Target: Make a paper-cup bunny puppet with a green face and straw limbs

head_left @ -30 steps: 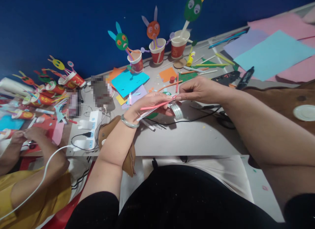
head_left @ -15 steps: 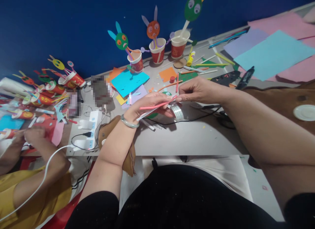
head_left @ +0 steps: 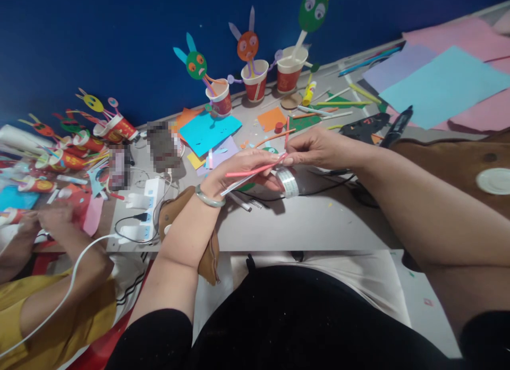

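Observation:
My left hand (head_left: 255,165), with a bangle at its wrist, is closed around a thin pinkish-red paper stick (head_left: 243,173) and a thin white stick (head_left: 239,185). Both lie across the palm. At the red stick's far end, the thumb and finger of my right hand (head_left: 305,147) are pinched together, touching the left fingertips. Just what they grip there is hidden. A roll of clear tape (head_left: 287,182) sits against the left fingers; I cannot tell if they hold it. Behind the hands are an orange stick (head_left: 274,138) and a green paper face (head_left: 271,151), partly covered.
Paper cups (head_left: 255,80) with paper-face figures stand along the blue wall. A power strip (head_left: 153,200) with cables is left. Coloured sheets (head_left: 446,88), a black marker (head_left: 398,127) and a brown bag (head_left: 446,157) lie right. A co-worker's hands (head_left: 56,216) work at far left.
Almost nothing differs. My right hand has shifted very slightly left, and the tape roll beside my left fingers has turned a little. Both hands keep the same grip.

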### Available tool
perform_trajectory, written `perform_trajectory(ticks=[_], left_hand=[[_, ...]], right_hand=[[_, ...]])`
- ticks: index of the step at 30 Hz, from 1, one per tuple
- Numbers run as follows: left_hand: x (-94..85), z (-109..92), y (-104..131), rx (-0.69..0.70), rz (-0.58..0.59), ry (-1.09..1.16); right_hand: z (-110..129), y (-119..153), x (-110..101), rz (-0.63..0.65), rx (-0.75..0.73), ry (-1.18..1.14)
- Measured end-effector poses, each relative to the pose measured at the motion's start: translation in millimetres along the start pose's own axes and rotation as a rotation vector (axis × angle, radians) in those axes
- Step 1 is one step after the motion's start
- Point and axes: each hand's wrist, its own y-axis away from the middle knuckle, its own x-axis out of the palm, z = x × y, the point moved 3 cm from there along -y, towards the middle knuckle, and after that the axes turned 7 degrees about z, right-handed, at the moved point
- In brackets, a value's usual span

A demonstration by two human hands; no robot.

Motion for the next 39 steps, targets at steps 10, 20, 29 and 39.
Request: perform_trajectory(ticks=[10,20,29,39], left_hand=[[-6.4,4,2,-0.003,0.065,0.052],[-9.8,3,4,0.035,0.054,0.098],[-5.4,0,5,0.072,0.092,0.137],[-11.2,4,1,0.075,0.039,0.141]], right_hand=[[-12,3,-8,0.008,-0.004,-0.101],[9,11,-2,-0.015,0.075,-0.223],[6,11,2,-0.028,0.063,-0.256],[11,8,7,-0.051,-0.03,-0.165]])
